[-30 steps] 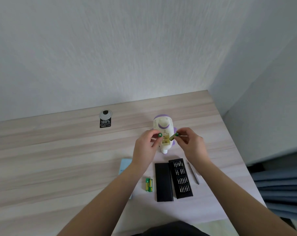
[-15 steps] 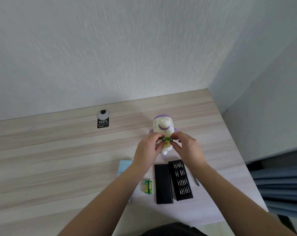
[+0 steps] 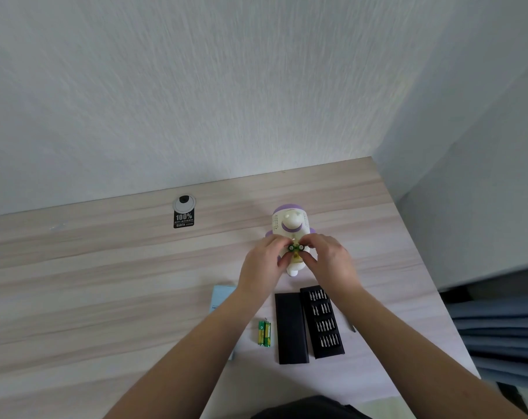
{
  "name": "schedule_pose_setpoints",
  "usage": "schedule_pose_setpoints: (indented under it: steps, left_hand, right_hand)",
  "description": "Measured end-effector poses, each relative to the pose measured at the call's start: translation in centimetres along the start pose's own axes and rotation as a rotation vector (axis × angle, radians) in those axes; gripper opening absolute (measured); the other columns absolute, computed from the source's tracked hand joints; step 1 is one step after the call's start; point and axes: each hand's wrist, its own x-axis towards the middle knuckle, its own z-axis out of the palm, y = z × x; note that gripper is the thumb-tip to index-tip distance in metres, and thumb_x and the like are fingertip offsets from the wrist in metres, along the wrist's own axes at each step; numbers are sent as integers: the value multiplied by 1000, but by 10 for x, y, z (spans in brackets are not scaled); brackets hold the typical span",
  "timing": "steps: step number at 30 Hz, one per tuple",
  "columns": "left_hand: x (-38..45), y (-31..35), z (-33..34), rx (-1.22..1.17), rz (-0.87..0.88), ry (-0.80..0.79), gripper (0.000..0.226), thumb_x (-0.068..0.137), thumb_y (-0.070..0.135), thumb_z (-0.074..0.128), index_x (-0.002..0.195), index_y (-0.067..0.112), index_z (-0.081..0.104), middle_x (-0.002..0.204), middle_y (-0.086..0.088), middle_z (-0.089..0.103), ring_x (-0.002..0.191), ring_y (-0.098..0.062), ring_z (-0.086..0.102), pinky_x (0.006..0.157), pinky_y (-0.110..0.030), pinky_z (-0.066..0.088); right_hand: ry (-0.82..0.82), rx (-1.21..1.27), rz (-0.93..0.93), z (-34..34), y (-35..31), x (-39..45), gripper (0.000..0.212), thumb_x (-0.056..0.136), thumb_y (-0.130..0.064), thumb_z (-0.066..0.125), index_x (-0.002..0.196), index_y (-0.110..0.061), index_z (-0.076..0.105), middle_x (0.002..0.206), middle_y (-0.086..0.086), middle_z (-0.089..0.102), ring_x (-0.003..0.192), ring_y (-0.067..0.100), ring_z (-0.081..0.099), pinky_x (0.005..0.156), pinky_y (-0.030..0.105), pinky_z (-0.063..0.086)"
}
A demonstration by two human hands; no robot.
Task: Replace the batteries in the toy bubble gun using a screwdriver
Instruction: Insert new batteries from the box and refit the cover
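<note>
From my remote seat, the desk point(image 3: 75, 282) has broad bare wood along its left side and far edge, broken only by a black tag point(image 3: 183, 217) near the far edge. Toward the right edge the bubble gun point(image 3: 290, 225) stands with my left hand point(image 3: 264, 261) and right hand point(image 3: 332, 261) closed in around it. Toward the near edge, a light blue card point(image 3: 222, 294), two loose batteries point(image 3: 264, 333), a black lid point(image 3: 290, 328) and the bit tray point(image 3: 322, 322) crowd together under my forearms, leaving thin gaps. A wall closes off the far edge.
</note>
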Motion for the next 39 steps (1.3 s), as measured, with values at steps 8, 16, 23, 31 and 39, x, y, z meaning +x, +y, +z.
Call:
schedule_pose_setpoints:
  steps: [8,16,23,31,39]
  left_hand:
    - [4,-4,7,83,-14,-13,16,77,14,75,92,13,69,91,-1,61,87,-22,58,67,-30,48]
    - [0,-5,7,94,-16,-31,24,79,19,73,102,15,66,99,-1,60,94,-20,57,68,-30,51]
    - [-14,-9,6,116,44,-43,39,78,16,76,115,16,64,101,0,59,92,-18,60,67,-26,54]
    - [-20,-16,10,226,138,17,34,84,23,64,117,17,68,96,-2,61,84,-19,61,59,-26,55]
    - [-20,-17,10,275,170,37,32,83,22,67,115,18,70,94,-1,61,81,-18,61,59,-25,53]
  right_hand:
    - [34,-84,-34,8,4,3,22,69,-5,80,87,-15,70,84,2,65,77,27,59,58,30,46]
    - [70,-109,-59,13,9,-2,23,70,-10,82,90,-14,71,81,2,64,71,28,59,52,33,50]
    - [111,-136,-122,14,18,-10,26,73,-8,79,98,-14,72,81,3,64,70,26,59,53,33,51]
    - [158,-245,-239,15,21,-18,30,70,-3,80,97,-14,73,78,3,63,63,24,56,47,31,49]
    - [112,-442,-272,20,22,-19,49,60,-2,81,105,-18,72,79,1,61,64,22,55,50,31,48]
